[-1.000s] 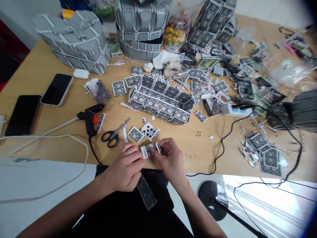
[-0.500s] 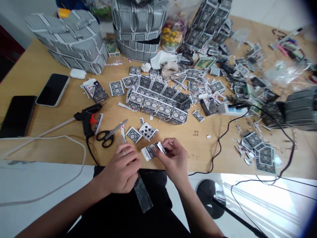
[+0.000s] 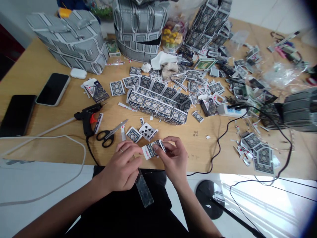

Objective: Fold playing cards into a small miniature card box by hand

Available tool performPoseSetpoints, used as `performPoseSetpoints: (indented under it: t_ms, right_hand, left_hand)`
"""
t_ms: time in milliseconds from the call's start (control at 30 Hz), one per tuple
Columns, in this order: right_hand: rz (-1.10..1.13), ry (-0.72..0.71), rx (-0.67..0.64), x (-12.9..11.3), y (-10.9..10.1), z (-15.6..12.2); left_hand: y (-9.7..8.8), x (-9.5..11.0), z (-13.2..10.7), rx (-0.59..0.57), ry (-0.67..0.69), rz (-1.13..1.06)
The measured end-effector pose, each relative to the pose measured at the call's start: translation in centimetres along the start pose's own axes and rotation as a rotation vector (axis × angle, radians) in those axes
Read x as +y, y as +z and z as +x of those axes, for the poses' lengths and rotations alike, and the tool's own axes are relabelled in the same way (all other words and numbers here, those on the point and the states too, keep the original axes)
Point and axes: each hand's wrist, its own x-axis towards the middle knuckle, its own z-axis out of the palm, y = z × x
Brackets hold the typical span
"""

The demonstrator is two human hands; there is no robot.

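Note:
My right hand pinches a folded playing card with a dark patterned back, near the table's front edge. A clear, flat ruler-like strip is gripped in my left hand and slants down over my lap. The fingertips of that hand are close to the card's left end; whether they touch it I cannot tell. Just beyond the hands lie a patterned card and a ten-of-spades-like card. Black-handled scissors rest to the left of them. Behind stands an open box made of folded cards.
A glue gun lies left of the scissors, its cord over the table edge. Two phones are at the left. Large grey woven pieces stand at the back. Card scraps, a power strip and a black cable occupy the right.
My left hand has shifted slightly right toward the card, and the clear strip has risen a little with it. The card is turned slightly in my right hand.

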Motion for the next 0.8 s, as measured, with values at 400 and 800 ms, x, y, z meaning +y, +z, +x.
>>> performPoseSetpoints:
  t_ms: [400,800]
  right_hand:
    - [0.164,0.083,-0.106,0.2,-0.7,-0.1]
    - [0.102,-0.011,-0.090,-0.6,-0.2,-1.0]
  left_hand:
    - [-1.4,0.8,1.6,-0.135,-0.464,-0.379]
    - [-1.7,0.4,3.3,-0.317,-0.390,-0.314]
